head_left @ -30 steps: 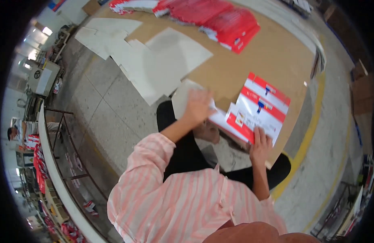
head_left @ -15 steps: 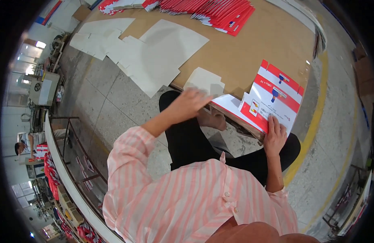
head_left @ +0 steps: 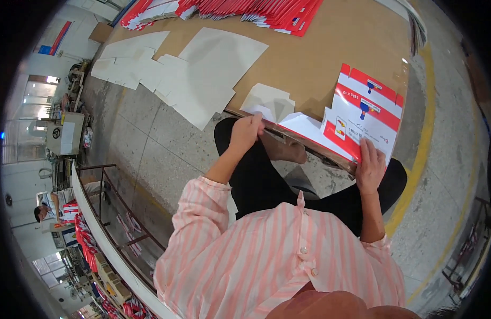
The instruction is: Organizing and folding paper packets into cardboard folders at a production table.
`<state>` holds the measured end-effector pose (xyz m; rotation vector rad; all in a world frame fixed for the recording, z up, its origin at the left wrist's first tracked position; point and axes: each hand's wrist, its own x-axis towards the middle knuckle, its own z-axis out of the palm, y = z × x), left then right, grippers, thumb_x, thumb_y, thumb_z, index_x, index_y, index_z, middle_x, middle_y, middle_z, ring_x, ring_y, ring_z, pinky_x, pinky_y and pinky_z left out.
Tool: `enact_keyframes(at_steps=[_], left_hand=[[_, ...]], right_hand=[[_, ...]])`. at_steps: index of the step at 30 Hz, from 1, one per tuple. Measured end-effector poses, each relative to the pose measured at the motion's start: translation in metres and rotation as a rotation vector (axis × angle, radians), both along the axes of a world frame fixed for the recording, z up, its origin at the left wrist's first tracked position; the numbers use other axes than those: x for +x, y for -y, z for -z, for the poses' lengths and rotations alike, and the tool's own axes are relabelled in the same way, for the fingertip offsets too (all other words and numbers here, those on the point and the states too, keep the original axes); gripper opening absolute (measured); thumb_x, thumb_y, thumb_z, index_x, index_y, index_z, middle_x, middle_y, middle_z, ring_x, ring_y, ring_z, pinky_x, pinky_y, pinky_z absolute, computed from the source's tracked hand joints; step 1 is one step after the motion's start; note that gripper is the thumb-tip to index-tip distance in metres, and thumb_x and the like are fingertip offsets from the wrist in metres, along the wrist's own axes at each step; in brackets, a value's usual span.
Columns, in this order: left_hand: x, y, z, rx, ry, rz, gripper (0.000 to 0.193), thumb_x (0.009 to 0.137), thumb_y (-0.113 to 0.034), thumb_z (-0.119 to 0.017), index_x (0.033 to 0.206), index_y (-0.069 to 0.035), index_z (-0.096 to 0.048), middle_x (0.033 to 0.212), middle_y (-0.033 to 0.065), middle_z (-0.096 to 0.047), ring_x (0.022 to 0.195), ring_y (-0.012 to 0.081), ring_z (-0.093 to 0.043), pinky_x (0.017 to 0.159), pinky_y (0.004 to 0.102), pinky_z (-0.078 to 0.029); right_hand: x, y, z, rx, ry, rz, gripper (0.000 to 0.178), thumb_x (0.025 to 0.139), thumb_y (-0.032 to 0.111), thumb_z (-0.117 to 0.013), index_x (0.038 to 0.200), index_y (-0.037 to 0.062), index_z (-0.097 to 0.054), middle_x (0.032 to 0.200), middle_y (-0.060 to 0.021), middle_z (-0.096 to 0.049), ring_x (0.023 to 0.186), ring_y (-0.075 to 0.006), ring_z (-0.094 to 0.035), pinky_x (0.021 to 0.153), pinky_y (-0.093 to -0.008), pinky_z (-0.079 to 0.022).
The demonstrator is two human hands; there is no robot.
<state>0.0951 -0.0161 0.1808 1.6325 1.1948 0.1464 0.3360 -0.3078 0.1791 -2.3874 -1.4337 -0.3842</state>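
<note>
A red and white printed carton blank (head_left: 375,118) lies near the table's front edge, with narrow white flaps (head_left: 307,125) running off to its left. Fingers together and nearly straight, my right hand (head_left: 371,166) rests on the printed panel's near end. My left hand (head_left: 247,131) is closed at the table edge, at the left end of the flap strip, and appears to pinch it; its fingertips are partly hidden. Just beyond the left hand, a small pale panel (head_left: 264,98) of card is folded up or lies flat; I cannot tell which.
Plain whitish card sheets (head_left: 211,64) lie on the brown tabletop (head_left: 351,37) and overhang its left side. Red printed cartons (head_left: 285,13) are stacked flat at the far edge. A long bench (head_left: 104,239) stands at left, with a person (head_left: 48,206) beyond it.
My left hand has come down and left onto the end of the flap strip, and its fingers have closed. My right hand still lies on the carton blank.
</note>
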Motion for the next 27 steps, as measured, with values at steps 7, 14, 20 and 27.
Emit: enact_keyframes(at_steps=[7,14,20,27], left_hand=[[0.03,0.031,-0.018,0.349,0.507,-0.209,0.021,0.094,-0.023,-0.057,0.093,-0.002,-0.062,0.085,0.0128,-0.066,0.073,0.0245,-0.065,0.066,0.0348,-0.054],[0.046,0.054,-0.031,1.061,0.149,0.828,0.038,0.084,-0.037,-0.066,0.116,-0.017,-0.062,0.115,0.0126,-0.06,0.093,0.0317,-0.063,0.074,0.0384,-0.054],[0.068,0.051,-0.019,0.988,-0.024,0.961,0.048,0.084,-0.04,-0.064,0.125,-0.015,-0.057,0.125,0.0131,-0.053,0.112,0.034,-0.052,0.091,0.0453,-0.044],[0.072,0.062,0.018,1.102,0.06,0.773,0.057,0.09,-0.041,-0.057,0.137,-0.011,-0.046,0.141,0.0204,-0.041,0.131,0.043,-0.033,0.109,0.0548,-0.022]], right_hand=[[0.006,0.012,-0.001,-0.1,-0.086,-0.041,0.06,0.073,0.017,-0.071,0.131,0.0131,-0.056,0.129,-0.0106,-0.056,0.101,-0.0322,-0.053,0.091,-0.0414,-0.045],[-0.004,-0.001,-0.02,-0.229,-0.077,-0.062,0.058,0.083,0.055,-0.06,0.131,0.0228,-0.057,0.128,-0.016,-0.051,0.109,-0.0343,-0.049,0.088,-0.0461,-0.043],[-0.008,0.003,-0.001,-0.213,-0.076,-0.003,0.059,0.085,0.059,-0.056,0.133,0.0242,-0.055,0.136,-0.0138,-0.045,0.123,-0.0362,-0.041,0.1,-0.0531,-0.033],[-0.011,-0.005,0.007,-0.265,-0.092,0.026,0.062,0.089,0.061,-0.048,0.138,0.0236,-0.049,0.149,-0.0143,-0.033,0.14,-0.0382,-0.024,0.113,-0.0589,-0.013]])
